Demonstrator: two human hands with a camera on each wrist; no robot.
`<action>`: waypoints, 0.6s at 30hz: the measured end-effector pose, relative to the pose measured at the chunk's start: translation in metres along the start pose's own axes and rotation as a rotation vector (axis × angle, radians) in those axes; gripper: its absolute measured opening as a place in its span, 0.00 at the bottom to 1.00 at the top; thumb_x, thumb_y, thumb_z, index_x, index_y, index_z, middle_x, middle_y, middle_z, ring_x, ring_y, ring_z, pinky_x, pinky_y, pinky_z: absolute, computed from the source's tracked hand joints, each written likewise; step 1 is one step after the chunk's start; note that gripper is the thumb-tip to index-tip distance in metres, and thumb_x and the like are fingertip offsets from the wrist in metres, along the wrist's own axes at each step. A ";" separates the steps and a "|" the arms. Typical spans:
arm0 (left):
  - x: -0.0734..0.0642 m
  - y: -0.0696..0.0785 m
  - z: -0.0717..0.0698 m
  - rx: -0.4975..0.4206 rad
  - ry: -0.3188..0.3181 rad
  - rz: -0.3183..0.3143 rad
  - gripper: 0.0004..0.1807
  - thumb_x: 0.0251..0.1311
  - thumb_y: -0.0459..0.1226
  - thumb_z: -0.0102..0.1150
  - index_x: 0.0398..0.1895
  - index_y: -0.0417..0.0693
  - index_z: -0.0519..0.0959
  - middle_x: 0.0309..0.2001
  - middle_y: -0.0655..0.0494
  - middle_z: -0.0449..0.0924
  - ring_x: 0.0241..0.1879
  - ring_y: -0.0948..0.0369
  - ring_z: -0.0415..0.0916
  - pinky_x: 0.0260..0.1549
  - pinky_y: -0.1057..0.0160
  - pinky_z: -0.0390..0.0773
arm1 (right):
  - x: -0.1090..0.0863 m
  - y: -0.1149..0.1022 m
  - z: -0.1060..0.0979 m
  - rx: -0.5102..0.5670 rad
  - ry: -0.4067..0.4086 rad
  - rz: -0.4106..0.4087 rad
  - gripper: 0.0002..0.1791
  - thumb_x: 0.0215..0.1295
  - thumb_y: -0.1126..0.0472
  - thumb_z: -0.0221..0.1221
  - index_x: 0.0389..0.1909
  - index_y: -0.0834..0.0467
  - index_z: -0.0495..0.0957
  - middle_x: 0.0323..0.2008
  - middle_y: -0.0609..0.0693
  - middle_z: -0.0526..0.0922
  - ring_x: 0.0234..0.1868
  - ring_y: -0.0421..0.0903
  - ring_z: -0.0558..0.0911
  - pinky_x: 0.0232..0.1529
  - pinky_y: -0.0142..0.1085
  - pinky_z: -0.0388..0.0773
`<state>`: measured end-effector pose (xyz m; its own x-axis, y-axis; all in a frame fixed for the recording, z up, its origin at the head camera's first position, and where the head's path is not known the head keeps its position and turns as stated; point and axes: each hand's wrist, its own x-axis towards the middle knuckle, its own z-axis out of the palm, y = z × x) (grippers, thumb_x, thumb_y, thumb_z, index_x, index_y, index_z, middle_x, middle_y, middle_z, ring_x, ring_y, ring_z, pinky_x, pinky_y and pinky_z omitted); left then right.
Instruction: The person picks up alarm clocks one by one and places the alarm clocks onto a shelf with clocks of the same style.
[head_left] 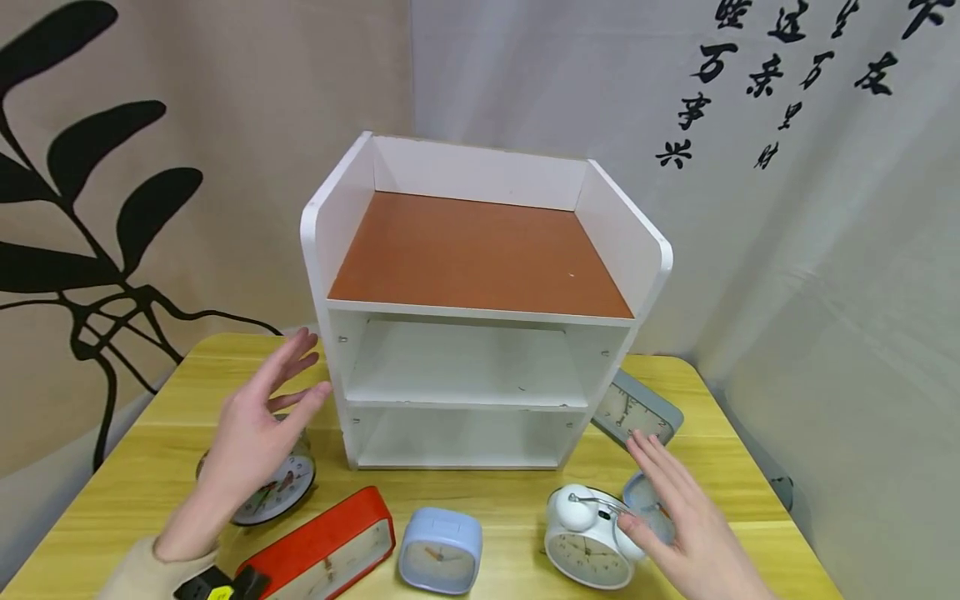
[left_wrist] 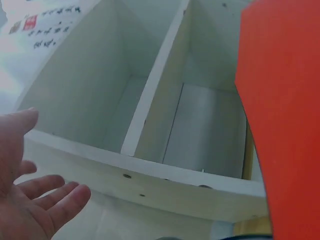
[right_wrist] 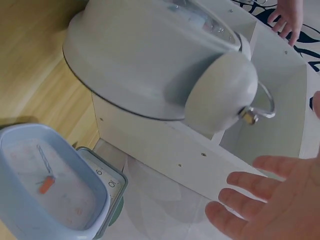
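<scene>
My left hand [head_left: 258,425] is raised with fingers extended, left of a white shelf unit [head_left: 457,408] with a brown top board [head_left: 480,250]. Under that hand, partly hidden, stands a dark round clock [head_left: 277,492]. A red rectangular clock [head_left: 322,542] lies close to the left wrist. My right hand [head_left: 682,517] is spread over the right side of the table, its thumb overlapping a white twin-bell alarm clock [head_left: 588,550]. Behind the fingers are a light blue clock [right_wrist: 50,185] and a grey-green rectangular clock [head_left: 637,408]. Neither hand holds anything.
A small blue-lavender clock [head_left: 440,550] stands between the red clock and the twin-bell clock. All of it is on a yellow wood-grain table [head_left: 517,492]. Pale curtains [head_left: 540,83] with black lettering and a dark plant print hang behind.
</scene>
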<state>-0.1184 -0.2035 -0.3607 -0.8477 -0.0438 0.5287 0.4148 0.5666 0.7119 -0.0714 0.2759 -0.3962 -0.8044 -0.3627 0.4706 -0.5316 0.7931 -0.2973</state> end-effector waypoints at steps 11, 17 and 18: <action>0.011 0.002 0.000 0.031 -0.066 -0.045 0.37 0.73 0.42 0.64 0.82 0.58 0.63 0.75 0.44 0.74 0.65 0.52 0.82 0.47 0.91 0.74 | -0.011 -0.002 0.009 -0.027 -0.036 0.015 0.52 0.57 0.51 0.76 0.82 0.43 0.61 0.80 0.43 0.68 0.78 0.13 0.45 0.83 0.35 0.65; 0.017 0.006 0.000 0.012 -0.085 -0.056 0.37 0.72 0.41 0.66 0.81 0.53 0.64 0.76 0.41 0.73 0.65 0.39 0.80 0.47 0.92 0.74 | -0.018 -0.001 0.018 -0.022 -0.054 0.063 0.53 0.55 0.48 0.77 0.81 0.42 0.61 0.77 0.49 0.72 0.76 0.16 0.53 0.54 0.71 0.83; 0.018 0.006 -0.001 0.005 -0.088 -0.063 0.37 0.71 0.41 0.66 0.81 0.51 0.64 0.75 0.40 0.72 0.65 0.38 0.79 0.47 0.90 0.77 | -0.018 -0.001 0.019 -0.022 -0.054 0.062 0.54 0.54 0.48 0.77 0.81 0.42 0.61 0.78 0.48 0.72 0.75 0.17 0.55 0.53 0.70 0.83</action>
<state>-0.1305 -0.2010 -0.3466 -0.8978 -0.0075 0.4402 0.3581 0.5693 0.7401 -0.0615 0.2724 -0.4204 -0.8487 -0.3382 0.4067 -0.4752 0.8251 -0.3057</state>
